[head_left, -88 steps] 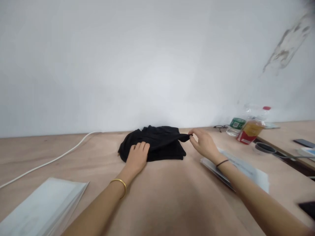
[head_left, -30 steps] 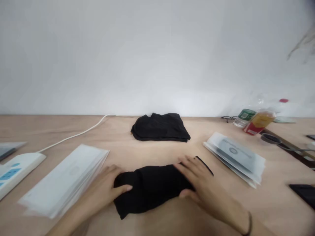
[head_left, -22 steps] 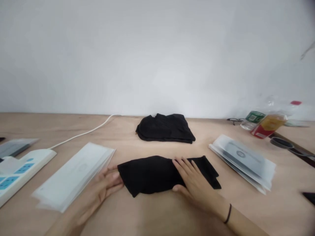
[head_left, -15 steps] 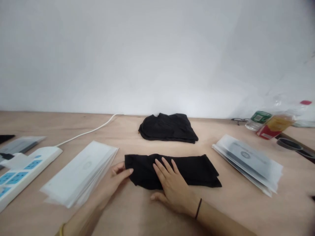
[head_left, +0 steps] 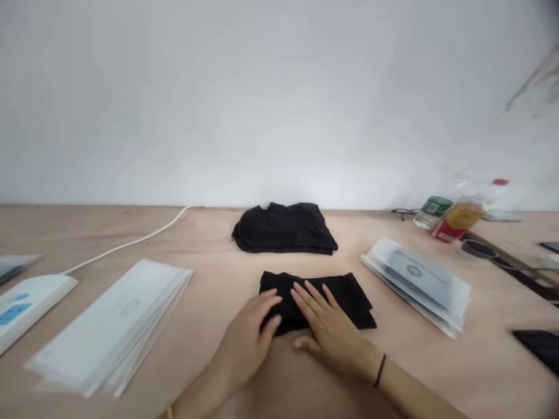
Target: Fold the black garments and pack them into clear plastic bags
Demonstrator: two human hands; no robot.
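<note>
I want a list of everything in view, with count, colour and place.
front cloth: one, black, centre
rear cloth: count unclear, black, back
left bags: several, whitish, left
right bags: several, greyish, right
strip: one, white, left
cable: one, white, left
packet: one, greyish, left edge
bottles: two, green and red labels, right
glasses: one, dark, right
ring: one, dark, right
cord: one, grey, right
slabs: two, dark, right
wall: one, grey, back
table: one, brown, below
left hand: one, yellow bangle, on front cloth
right hand: one, dark band, on front cloth
</note>
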